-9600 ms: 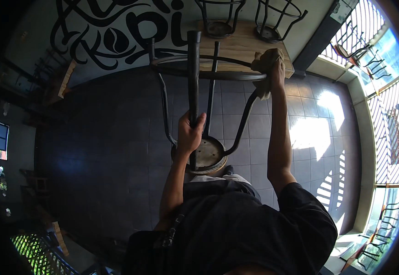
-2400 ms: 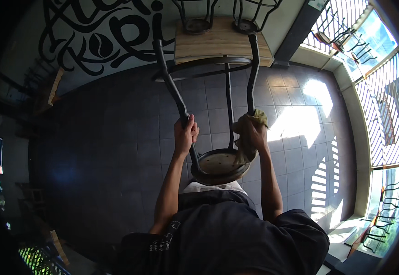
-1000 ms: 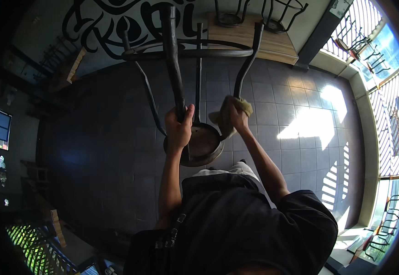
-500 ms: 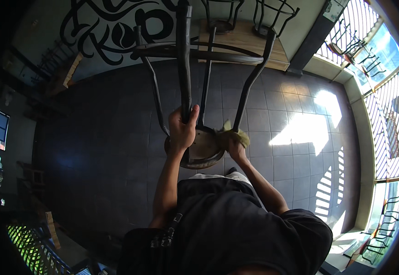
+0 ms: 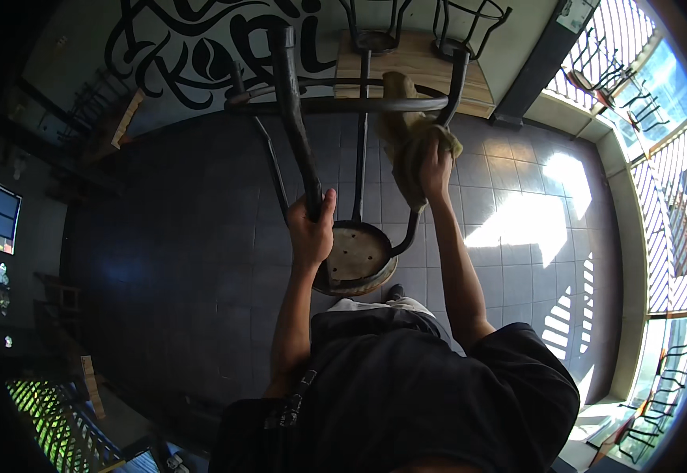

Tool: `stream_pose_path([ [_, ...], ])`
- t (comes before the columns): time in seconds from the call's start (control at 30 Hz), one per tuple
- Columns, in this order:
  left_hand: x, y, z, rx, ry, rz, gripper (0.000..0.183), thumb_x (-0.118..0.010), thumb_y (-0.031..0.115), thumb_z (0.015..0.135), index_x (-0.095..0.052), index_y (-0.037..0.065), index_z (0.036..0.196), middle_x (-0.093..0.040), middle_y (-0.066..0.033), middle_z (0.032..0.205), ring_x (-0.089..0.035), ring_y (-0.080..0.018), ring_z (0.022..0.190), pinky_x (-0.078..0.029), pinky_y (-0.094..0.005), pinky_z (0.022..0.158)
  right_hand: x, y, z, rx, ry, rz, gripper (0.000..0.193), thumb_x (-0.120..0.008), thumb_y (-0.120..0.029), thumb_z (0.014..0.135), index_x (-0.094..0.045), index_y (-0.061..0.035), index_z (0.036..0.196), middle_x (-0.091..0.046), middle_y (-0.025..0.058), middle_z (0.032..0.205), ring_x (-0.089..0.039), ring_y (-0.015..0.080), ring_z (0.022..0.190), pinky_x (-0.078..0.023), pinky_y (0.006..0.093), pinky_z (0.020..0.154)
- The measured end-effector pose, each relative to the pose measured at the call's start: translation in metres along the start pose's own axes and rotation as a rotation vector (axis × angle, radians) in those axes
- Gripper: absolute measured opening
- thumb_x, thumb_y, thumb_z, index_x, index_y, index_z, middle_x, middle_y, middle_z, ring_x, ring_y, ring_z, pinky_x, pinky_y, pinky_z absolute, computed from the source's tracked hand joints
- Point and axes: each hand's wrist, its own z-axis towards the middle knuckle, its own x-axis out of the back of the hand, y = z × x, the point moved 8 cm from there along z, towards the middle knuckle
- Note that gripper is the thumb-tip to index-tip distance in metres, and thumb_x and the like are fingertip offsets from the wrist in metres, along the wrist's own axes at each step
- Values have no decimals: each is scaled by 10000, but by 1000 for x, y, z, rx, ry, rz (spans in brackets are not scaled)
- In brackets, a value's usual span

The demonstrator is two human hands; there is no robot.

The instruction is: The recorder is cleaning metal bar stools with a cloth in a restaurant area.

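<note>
An upturned stool [image 5: 359,256] is in front of me, its round seat low near my body and its dark metal legs pointing up and away. My left hand [image 5: 310,229] is wrapped round the near left leg, close to the seat. Higher up, my right hand [image 5: 436,164] holds a yellowish-green cloth [image 5: 408,150] around the right leg, just below the ring that joins the legs. Part of the cloth hangs loose to the left of that leg and reaches up behind the ring.
More upturned stools [image 5: 377,39] stand on a wooden table [image 5: 470,83] by the painted wall. Dark floor tiles [image 5: 178,260] surround me, with sunlit patches on the right. Further stools [image 5: 659,398] line the window side. A wooden table edge [image 5: 126,118] shows at the far left.
My right hand has moved up the right leg with the cloth, from beside the seat to near the ring. The stool has turned and tilted slightly; my left hand keeps its grip.
</note>
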Motion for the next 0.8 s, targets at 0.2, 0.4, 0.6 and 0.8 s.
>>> stream_pose_path([
  [0.2, -29, -8, -11, -125, -68, 204, 400, -616, 190, 919, -434, 51, 590, -361, 28, 493, -337, -59, 456, -250, -278, 439, 12, 100, -112, 41, -277, -146, 313, -476, -218, 970, -590, 6, 1158, -636, 179, 1079, -601, 283, 1027, -451, 349, 891],
  [0.4, -31, -4, -17, -168, -54, 321, 384, -606, 194, 923, -446, 38, 610, -382, -5, 490, -353, -79, 451, -264, -287, 448, 38, 71, -51, -202, -57, 225, 380, -468, -298, 986, -600, 27, 1133, -639, 147, 1026, -587, 201, 996, -445, 311, 874],
  [0.6, -42, -13, -18, -103, -90, 215, 390, -617, 206, 917, -446, 38, 609, -379, 5, 497, -353, -78, 461, -270, -291, 454, 78, 63, 21, 88, 262, 49, 490, -396, -357, 1004, -524, 43, 1256, -598, 179, 1139, -556, 244, 1052, -415, 340, 922],
  [0.8, -50, 18, -34, -165, -159, 279, 389, -606, 188, 918, -441, 38, 600, -375, 12, 488, -347, -71, 457, -260, -291, 445, 124, -6, 58, 123, 235, 397, 353, -525, -280, 969, -611, 31, 1111, -620, 59, 1010, -547, 126, 925, -434, 272, 831],
])
